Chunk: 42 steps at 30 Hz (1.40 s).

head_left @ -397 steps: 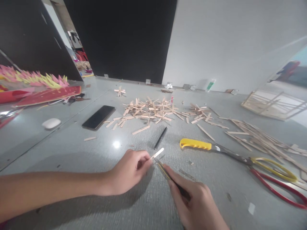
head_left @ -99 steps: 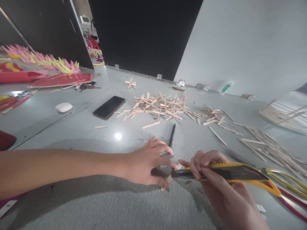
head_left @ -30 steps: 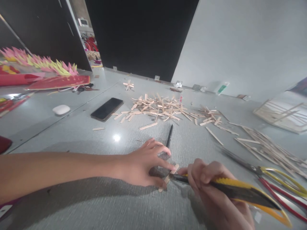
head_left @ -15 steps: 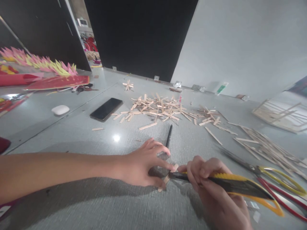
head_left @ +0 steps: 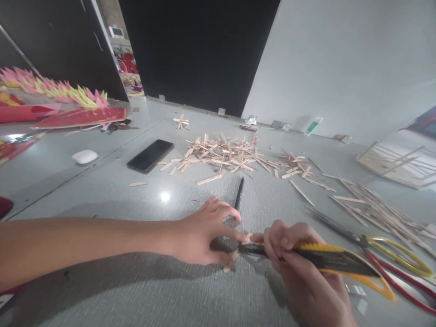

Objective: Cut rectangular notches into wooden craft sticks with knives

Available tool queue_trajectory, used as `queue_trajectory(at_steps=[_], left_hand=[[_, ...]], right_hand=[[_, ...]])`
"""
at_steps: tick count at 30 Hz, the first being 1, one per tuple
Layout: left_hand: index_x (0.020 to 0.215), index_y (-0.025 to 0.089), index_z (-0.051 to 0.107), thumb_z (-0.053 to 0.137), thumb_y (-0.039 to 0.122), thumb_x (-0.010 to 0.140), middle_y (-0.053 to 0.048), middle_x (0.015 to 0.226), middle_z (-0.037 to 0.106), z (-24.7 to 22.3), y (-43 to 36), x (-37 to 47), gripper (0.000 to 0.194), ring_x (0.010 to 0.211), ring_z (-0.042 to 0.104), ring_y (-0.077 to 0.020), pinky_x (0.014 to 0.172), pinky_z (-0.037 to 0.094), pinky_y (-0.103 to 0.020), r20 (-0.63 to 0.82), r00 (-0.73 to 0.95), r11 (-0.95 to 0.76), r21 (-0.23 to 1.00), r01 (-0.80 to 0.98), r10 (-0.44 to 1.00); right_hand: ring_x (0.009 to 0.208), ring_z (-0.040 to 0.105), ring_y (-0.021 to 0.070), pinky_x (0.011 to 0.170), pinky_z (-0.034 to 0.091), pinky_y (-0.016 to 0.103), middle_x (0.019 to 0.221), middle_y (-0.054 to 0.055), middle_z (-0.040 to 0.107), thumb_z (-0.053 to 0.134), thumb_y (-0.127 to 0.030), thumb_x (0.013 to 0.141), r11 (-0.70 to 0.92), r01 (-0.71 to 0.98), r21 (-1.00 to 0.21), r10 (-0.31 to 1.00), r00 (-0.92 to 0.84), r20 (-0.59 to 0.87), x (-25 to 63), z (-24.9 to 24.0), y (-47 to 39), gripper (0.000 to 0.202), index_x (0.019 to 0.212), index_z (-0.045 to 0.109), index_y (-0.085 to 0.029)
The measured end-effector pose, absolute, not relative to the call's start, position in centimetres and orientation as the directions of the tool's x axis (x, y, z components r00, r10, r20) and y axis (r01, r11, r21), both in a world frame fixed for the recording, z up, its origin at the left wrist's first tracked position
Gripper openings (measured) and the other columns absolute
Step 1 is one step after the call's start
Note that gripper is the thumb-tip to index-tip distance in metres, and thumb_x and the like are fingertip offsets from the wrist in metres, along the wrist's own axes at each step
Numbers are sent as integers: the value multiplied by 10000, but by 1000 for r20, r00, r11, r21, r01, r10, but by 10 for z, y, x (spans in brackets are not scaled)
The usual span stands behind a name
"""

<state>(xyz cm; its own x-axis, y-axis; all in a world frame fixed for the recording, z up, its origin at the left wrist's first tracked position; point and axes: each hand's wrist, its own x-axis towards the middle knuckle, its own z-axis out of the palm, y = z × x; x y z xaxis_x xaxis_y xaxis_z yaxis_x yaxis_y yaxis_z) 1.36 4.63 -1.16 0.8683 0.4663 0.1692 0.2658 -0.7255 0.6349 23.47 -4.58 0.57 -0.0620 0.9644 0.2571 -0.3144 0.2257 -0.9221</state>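
Fingers of the left hand are spread, thumb and forefinger set apart on a flat, pale wooden stick that lies slantwise on the grey, finely ribbed worktop, toward its near side. The right hand curls its fingers around a utility knife, whose smooth black body is edged in yellow, with a ridged upper side and an open loop at the rear. The knife's dark front end meets the stick between the left thumb and forefinger; the blade tip is too small to make out.

Just beyond the left fingertips lies a slim black pen. To the right, partly hidden by the knife, metal scissors rest with one looped handle yellow and the other red.

Farther out, a loose heap of short wooden sticks, flat and several with rounded ends, sprawls across the middle of the worktop. A black phone, glossy and rectangular, lies left of it, with a smooth, rounded white case nearer the left edge. Long, thin wooden strips stretch toward the right edge, below an angular frame of slender bars. Near the far edge sits a star-shaped stick bundle; at the far left corner, spiky pink and yellow cutouts line up behind a flat red piece with a pointed end.
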Motion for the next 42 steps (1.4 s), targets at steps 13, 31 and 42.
queue_trajectory(at_steps=[13, 31, 42], left_hand=[[1212, 370, 756, 814, 546, 878, -82, 1412, 547, -9, 46, 13, 382, 1345, 454, -368, 1192, 247, -633, 113, 875, -709, 639, 299, 471], [1261, 360, 740, 811, 558, 883, -85, 1408, 555, -11, 47, 11, 432, 1365, 439, -360, 1202, 241, -631, 136, 877, -718, 637, 279, 461], [1233, 360, 748, 806, 556, 889, -86, 1410, 546, -9, 45, 11, 400, 1363, 434, -370, 1189, 268, -621, 118, 878, -713, 638, 291, 464]], right_hand=[[680, 491, 154, 886, 552, 424, 716, -25, 509, 657, -248, 981, 224, -328, -918, 962, -75, 262, 234, 6, -47, 108, 877, 661, -274], [741, 491, 165, 967, 515, 454, 770, -18, 496, 598, -240, 998, 208, -359, -910, 964, -81, 252, 236, -1, -48, 102, 915, 642, -279], [733, 515, 157, 863, 505, 365, 733, -24, 516, 651, -243, 980, 203, -347, -916, 967, -79, 244, 235, 3, -47, 98, 887, 643, -270]])
